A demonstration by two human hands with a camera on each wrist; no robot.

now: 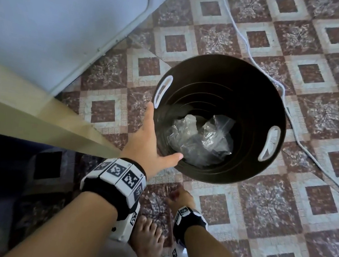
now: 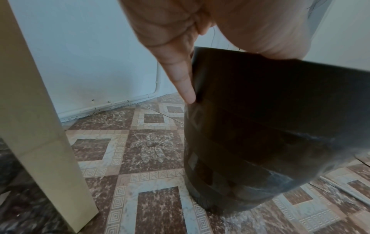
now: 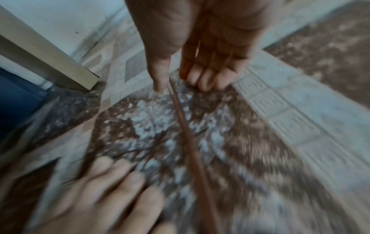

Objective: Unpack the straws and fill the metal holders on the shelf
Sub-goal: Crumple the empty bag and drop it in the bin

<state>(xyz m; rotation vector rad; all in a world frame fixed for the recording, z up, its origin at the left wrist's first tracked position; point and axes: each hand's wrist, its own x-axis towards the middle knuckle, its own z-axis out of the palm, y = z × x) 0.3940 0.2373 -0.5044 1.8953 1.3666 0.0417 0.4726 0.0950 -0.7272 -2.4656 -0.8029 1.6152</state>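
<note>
**Stray straw picked off the floor beside the waste bin**

The patterned tiled floor fills my view, with a pale wall beyond my left hand and a beige furniture leg to its outer side. Just ahead of that hand stands the dark bin, and crumpled clear plastic wrapping lies at its bottom, which I take to be the emptied straw packaging. My left hand rests on the bin's near rim, fingers straight down the outer wall and thumb spread over the lip, steadying rather than clutching. My right hand is low, below and behind the left, its fingertips at the floor. The grip there is a pinch: thumb and fingers close on one end of a thin brown straw, which runs back from the grip past my bare foot. The wrist view is blurred, so I cannot tell how firm that pinch is. I judge the unpacking done and a dropped straw being recovered. Next, I would lift it clear and carry it to the metal holders on the shelf, which no view shows.
</note>
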